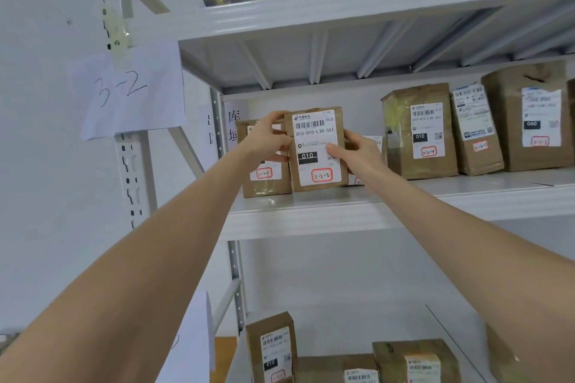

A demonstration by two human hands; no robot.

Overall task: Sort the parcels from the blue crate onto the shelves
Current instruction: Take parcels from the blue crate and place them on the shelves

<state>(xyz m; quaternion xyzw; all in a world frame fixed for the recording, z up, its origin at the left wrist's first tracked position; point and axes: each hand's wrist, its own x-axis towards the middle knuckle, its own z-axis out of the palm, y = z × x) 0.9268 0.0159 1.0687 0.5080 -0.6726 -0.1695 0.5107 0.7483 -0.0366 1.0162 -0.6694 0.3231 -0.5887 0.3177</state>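
Both hands, left [270,137] and right [357,149], gripping parcel [315,149] upright on shelf [342,211], box [266,177] touching its left, another half-hidden behind, taller boxes [418,134] well right.

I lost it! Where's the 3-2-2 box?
Head view: the 3-2-2 box is at the middle shelf, gripped by left hand and right hand, right of the 3-2-1 box.

A pale wall [46,196] stands behind a white metal shelving rack [311,218] with slotted uprights. A paper sheet [127,93], marked what looks like "3-2", hangs on the left upright. The light is even.
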